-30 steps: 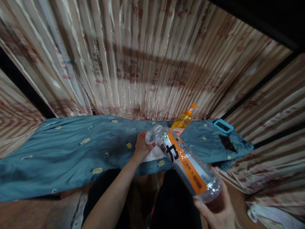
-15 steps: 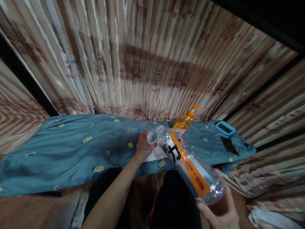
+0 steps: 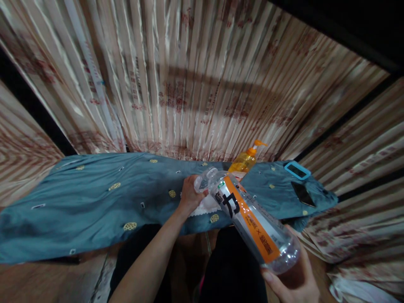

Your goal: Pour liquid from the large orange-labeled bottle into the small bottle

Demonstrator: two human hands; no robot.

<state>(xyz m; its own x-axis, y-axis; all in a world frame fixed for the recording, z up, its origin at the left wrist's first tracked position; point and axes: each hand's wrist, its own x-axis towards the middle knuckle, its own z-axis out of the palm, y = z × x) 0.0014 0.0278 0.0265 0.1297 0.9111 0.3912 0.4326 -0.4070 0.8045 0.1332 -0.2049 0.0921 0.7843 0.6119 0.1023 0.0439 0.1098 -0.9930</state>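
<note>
1. Right hand (image 3: 292,282) grips the base of a clear plastic bottle (image 3: 249,219), fingers wrapped round its bottom; bottle tilted, neck pointing away toward the table.
2. Bottle has orange and white label; looks nearly empty.
3. Left hand (image 3: 188,194) curled shut at the bottle's neck end, resting on a white cloth (image 3: 206,205); can't tell if it pinches the cap or the cloth.
4. White cloth lies on the blue patterned tablecloth (image 3: 94,206).
5. Orange pump bottle (image 3: 246,160) stands upright just behind the clear bottle's neck.
6. Blue-cased phone (image 3: 296,170) and a dark phone (image 3: 302,193) lie at the table's right end.
7. Striped curtain (image 3: 189,84) hangs behind.
</note>
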